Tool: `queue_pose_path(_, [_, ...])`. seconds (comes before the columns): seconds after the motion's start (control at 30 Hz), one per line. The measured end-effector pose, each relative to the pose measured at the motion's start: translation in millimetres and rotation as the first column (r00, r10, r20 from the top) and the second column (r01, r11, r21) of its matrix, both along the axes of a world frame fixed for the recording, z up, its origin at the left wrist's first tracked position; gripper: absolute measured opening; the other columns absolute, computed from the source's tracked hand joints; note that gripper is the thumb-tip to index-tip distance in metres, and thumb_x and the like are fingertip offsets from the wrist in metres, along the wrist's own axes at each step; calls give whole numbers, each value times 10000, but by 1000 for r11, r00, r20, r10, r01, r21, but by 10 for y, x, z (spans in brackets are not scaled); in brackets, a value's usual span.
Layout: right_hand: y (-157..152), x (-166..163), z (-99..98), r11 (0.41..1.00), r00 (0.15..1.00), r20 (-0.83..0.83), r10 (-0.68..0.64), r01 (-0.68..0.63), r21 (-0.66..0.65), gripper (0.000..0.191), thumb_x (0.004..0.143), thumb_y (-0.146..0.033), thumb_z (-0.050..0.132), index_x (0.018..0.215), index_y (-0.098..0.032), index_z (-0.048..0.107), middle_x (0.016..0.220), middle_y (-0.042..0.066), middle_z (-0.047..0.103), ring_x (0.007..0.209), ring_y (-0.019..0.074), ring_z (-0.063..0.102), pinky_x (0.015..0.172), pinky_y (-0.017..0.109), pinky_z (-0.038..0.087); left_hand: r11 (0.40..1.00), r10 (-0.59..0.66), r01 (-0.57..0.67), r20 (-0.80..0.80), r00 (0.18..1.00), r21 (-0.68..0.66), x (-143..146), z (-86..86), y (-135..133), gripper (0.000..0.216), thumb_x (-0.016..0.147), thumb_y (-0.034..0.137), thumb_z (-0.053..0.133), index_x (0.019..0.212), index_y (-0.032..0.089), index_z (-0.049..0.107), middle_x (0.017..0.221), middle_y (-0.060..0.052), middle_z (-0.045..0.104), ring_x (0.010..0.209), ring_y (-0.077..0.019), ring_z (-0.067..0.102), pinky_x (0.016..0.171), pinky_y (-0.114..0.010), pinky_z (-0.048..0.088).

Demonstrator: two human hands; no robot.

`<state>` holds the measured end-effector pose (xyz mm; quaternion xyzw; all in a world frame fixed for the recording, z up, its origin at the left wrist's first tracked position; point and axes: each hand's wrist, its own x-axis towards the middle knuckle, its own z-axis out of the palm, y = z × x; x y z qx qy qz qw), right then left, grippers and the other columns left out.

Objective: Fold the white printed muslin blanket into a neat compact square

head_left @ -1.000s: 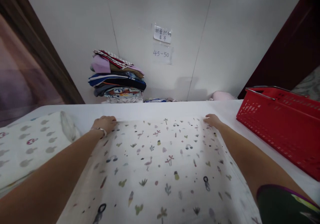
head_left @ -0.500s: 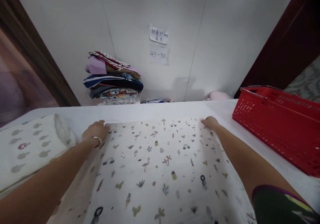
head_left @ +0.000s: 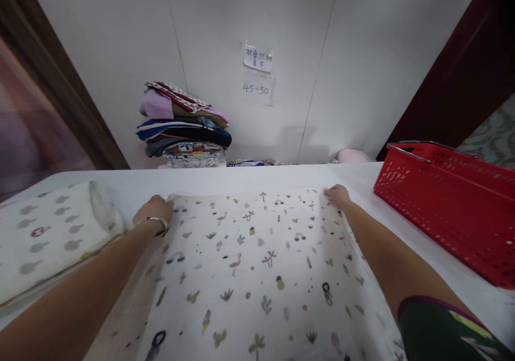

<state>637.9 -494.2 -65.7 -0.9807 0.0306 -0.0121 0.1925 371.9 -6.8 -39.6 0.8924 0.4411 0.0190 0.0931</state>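
Observation:
A white cloth (head_left: 257,264) printed with flamingos, palms, pineapples and rainbows is spread across the table in front of me. At its far left corner, my left hand (head_left: 155,211), with a bracelet at the wrist, is closed on the edge. My right hand (head_left: 338,196) pinches the far right corner. Between the hands the far edge runs nearly straight, and the near part passes out of the bottom of the view. To the left of my left forearm lies a folded white cloth (head_left: 60,232) with grey shapes and a small red mark.
A red plastic basket (head_left: 446,205) with metal handles stands at the right. Beyond the white table (head_left: 257,178), a stack of folded fabrics (head_left: 185,127) rises against the wall. A pink item (head_left: 354,156) shows past the far edge. Paper signs (head_left: 257,74) hang on the wall.
Almost nothing differs. Both hands keep their hold on the far corners; the camera view has shifted slightly, and my right forearm sits a little further left.

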Motion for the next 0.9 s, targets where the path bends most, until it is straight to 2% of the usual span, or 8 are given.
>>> queue_pose_path(0.1, [-8, -19, -18, 1000, 1000, 10, -16, 16, 2, 191, 750, -266, 598, 878, -130, 638, 875, 126, 664, 847, 218, 623, 652, 247, 444, 1000, 22, -22, -6, 1000, 15, 0, -1, -61, 384, 842, 359, 348, 1074, 100, 512, 1111, -203, 613, 980, -324, 599, 719, -395, 469])
queue_pose_path(0.27, [-6, -59, -31, 1000, 1000, 1, -2, 2, 12, 227, 753, -301, 593, 922, -155, 636, 926, 106, 664, 854, 213, 623, 668, 248, 442, 999, -32, 31, 60, 998, 14, -38, -14, -74, 460, 821, 398, 391, 1168, 108, 475, 1215, -191, 556, 1069, -324, 552, 825, -426, 457])
queue_pose_path(0.5, [-27, -128, -28, 999, 999, 33, 28, -30, 43, 341, 832, -354, 496, 1109, -181, 598, 1062, 90, 639, 920, 201, 612, 703, 243, 442, 967, -230, 214, 111, 967, 139, -123, -177, -146, 573, 843, 428, 343, 1294, 77, 389, 1337, -191, 438, 1219, -317, 423, 988, -418, 373])
queue_pose_path(0.63, [-24, -134, -23, 997, 998, 25, 61, -62, 34, 262, 804, -319, 537, 1012, -200, 642, 1013, 61, 656, 916, 192, 611, 696, 229, 438, 940, -329, 313, 109, 938, 136, -128, -270, -214, 540, 856, 428, 328, 1288, 115, 412, 1371, -170, 415, 1247, -307, 402, 1003, -421, 361])
queue_pose_path(0.77, [6, -147, -20, 1000, 1000, 11, 11, -11, -6, 215, 807, -276, 498, 929, -182, 648, 934, 78, 667, 904, 215, 608, 674, 252, 441, 943, -327, 323, 46, 944, 77, -113, -275, -231, 545, 858, 433, 315, 1288, 117, 426, 1417, -139, 366, 1300, -307, 323, 1032, -447, 322])
queue_pose_path(0.9, [28, -160, 9, 999, 1000, 11, -17, 17, -45, 240, 811, -265, 478, 955, -165, 642, 944, 98, 662, 917, 233, 602, 701, 281, 453, 940, -330, 324, 45, 943, 103, -104, -300, -210, 547, 861, 425, 284, 1299, 132, 430, 1447, -98, 331, 1320, -310, 282, 1049, -476, 294])
